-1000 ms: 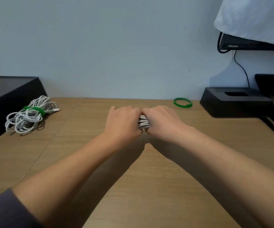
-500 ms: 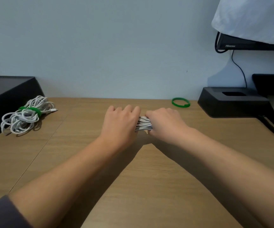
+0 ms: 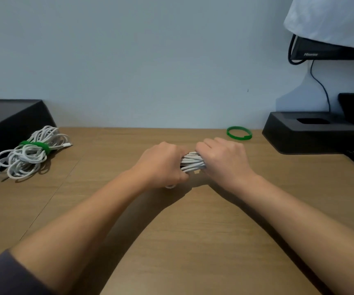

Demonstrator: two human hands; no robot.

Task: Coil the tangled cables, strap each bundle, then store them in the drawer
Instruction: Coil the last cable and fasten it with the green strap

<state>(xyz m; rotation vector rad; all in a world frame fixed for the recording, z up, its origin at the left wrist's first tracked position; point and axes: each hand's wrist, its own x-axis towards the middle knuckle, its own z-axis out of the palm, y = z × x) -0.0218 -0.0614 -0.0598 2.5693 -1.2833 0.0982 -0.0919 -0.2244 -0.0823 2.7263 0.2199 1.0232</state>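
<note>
Over the brown wooden bench, the white cable bunch is held by both curled grips, left hand and right hand. If one is loosened for the far green strap ring, loops could spring apart.

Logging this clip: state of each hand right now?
Left hand: closed around the white cable bundle.
Right hand: closed around the same bundle.
</note>
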